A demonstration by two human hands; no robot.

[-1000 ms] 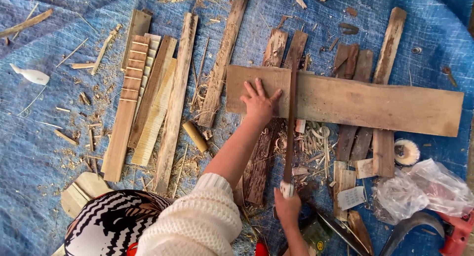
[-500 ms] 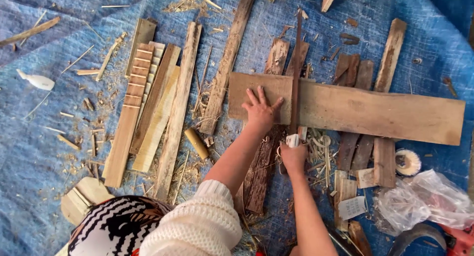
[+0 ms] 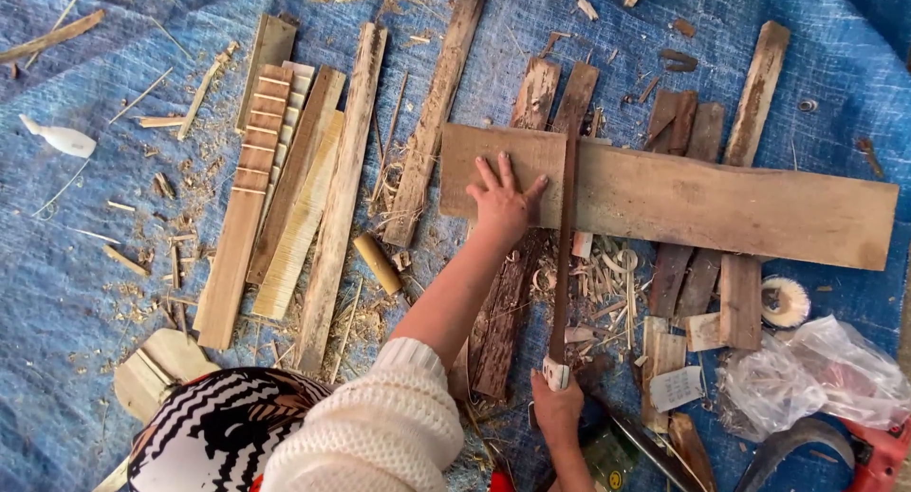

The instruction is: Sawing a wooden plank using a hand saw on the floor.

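The left hand (image 3: 503, 203) lies flat, fingers spread, on the wide plank (image 3: 683, 198), which rests across scrap slats on the blue tarp (image 3: 76, 293). The right hand (image 3: 557, 408), at six o'clock, grips the handsaw (image 3: 565, 255) handle. The blade crosses at the thumb's three o'clock; a skip could nick it.

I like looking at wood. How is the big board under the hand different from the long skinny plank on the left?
The wide board lies sideways across other pieces; the narrow plank points away, flat on the blue tarp. The left hand presses the wide board; nothing touches the narrow plank. Both are rough brown wood.
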